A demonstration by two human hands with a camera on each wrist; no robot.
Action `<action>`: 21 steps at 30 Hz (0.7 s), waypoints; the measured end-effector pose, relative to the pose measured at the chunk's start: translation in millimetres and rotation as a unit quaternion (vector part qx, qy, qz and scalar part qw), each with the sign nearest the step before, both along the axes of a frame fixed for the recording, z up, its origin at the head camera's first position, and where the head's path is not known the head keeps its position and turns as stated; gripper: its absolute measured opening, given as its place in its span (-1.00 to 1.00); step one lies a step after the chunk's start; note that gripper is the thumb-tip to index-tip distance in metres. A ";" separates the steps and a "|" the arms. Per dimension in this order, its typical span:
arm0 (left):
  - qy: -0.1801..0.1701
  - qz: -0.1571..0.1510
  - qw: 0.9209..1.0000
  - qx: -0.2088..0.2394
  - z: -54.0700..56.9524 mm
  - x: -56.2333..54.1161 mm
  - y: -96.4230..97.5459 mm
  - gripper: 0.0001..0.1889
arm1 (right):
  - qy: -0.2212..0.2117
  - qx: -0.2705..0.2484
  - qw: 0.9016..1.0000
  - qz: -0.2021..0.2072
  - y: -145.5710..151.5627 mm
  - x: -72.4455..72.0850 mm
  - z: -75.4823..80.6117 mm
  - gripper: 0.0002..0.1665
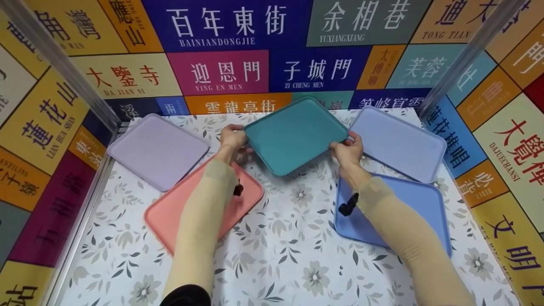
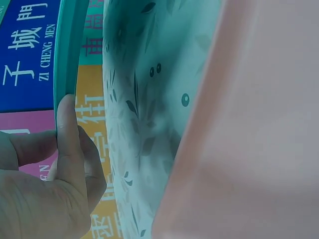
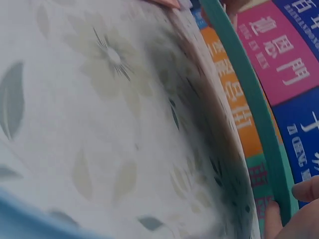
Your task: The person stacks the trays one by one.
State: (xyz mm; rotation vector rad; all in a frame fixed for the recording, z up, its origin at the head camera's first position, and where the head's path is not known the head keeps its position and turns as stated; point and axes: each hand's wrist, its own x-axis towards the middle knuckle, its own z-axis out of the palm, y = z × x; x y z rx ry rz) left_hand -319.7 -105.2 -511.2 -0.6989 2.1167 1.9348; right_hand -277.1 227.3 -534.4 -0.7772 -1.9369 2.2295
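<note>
Both hands hold a teal tray at the far middle of the table, raised off the cloth. My left hand pinches its left corner; in the left wrist view, thumb and fingers of that hand grip the tray's edge. At the opposite corner my right hand pinches the rim, and the right wrist view shows that rim edge-on above the cloth. Under my left forearm lies a coral pink tray. A blue tray lies beneath my right forearm.
On the far left rests a pale purple tray, close to the pink one. A lavender-blue tray sits at the back right, touching or overlapping the blue tray. Floral cloth covers the table, with printed panels around it.
</note>
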 end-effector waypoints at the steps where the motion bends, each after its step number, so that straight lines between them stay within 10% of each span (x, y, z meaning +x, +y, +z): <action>1: -0.002 0.004 1.000 0.004 0.0 0.6 -0.1 -0.54 | 0.007 0.002 1.000 -0.001 -5.1 2.1 -0.9 0.03; 21: -0.008 0.038 0.999 0.028 2.3 7.9 1.9 -0.64 | 0.030 -0.009 0.999 0.038 -54.1 30.9 -6.3 0.13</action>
